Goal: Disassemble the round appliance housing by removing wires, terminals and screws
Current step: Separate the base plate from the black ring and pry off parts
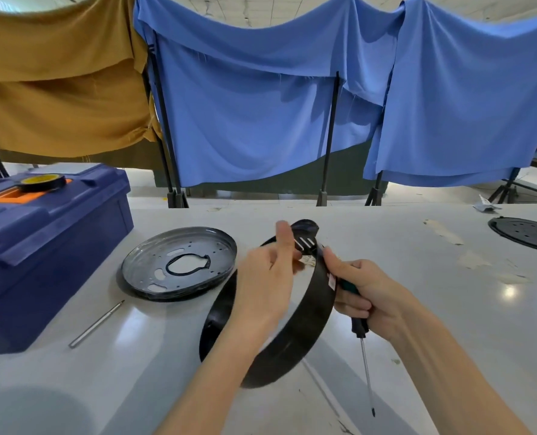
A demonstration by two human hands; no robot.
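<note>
**Item:** housing (308, 328), a black ring. It is tilted and held up over the table (449, 324). Its slotted socket (306, 243) is at the far top edge.

**Left hand** (267, 277): reaches inside the ring, thumb raised, fingers curled on the housing at the socket. It is blurred, so whether it also pinches a wire or terminal is unclear.

**Right hand** (364, 290): clasps the screwdriver (359, 328) by the handle, tip pointing down and idle. Its forefinger steadies the ring's outer wall.

**Step, as judged:** freeing a terminal or wire at the socket.

**Handling:**
- Brace the ring firmly with the right hand.
- Pull straight out along the slot, not sideways.
- Hold the metal tab rather than the lead.
- Keep the screwdriver tip away from the left forearm.

**Surroundings:**
- Metal plate (154, 262) just left of the ring.
- Thin rod (96, 323) nearer the table edge.
- Blue toolbox (50, 246) with tape (43, 182) on its lid.
- Black disc (526, 233) far right.

**Obstructions:** the left forearm covers part of the ring, and the plate crowds the left side.
</note>
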